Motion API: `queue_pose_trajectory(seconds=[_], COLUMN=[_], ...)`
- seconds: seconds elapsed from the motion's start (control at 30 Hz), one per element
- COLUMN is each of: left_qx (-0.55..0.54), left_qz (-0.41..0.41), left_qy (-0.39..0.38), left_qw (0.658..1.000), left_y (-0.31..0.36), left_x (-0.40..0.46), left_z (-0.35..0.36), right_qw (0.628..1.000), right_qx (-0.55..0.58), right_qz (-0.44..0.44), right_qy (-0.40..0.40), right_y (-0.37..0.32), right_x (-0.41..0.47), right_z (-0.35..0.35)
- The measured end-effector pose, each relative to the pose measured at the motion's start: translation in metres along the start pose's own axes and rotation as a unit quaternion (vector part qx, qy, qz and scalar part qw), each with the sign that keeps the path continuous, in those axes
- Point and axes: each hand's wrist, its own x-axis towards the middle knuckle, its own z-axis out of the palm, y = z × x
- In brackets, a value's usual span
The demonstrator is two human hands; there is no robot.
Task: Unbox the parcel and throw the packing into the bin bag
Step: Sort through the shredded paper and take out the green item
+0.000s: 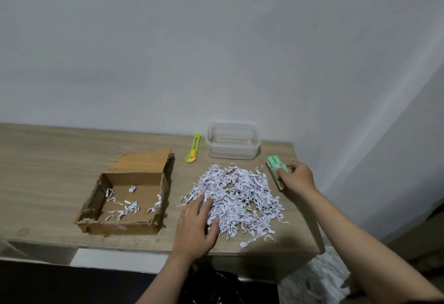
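An opened cardboard box (125, 228) sits at the left of the wooden table, with a few white paper shreds left inside. A big heap of shredded white paper (242, 198) lies to its right. My left hand (195, 229) rests flat on the heap's near left side, fingers spread into the shreds. My right hand (299, 178) grips a pack of green markers (277, 166) on a card backing at the table's right end. A black bin bag (211, 287) shows below the table's front edge, between my forearms.
A green and yellow utility knife (193, 148) lies behind the heap. A clear plastic tub (233, 143) stands by the wall. The wooden table (48, 171) ends just right of my right hand. A patterned cloth (317, 277) lies on the floor at the right.
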Motion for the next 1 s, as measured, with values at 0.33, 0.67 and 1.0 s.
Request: queue_pose_trajectory(seconds=[0.33,0.67,1.0], left_qx=[0.002,0.01,0.038], left_qz=[-0.002,-0.003,-0.007], left_qy=[0.0,0.001,0.022], left_qw=[1.0,1.0,0.999], left_y=[0.002,0.003,0.011], left_x=[0.001,0.001,-0.006], left_z=[-0.001,-0.001,-0.007], right_qw=[0.998,0.982,0.931], right_qx=[-0.058,-0.123,-0.156], right_qz=[-0.021,-0.136,-0.294], right_qy=[-0.016,0.037,-0.149], right_y=[0.012,0.01,0.002], right_x=[0.01,-0.035,-0.117], right_z=[0.012,0.011,0.074])
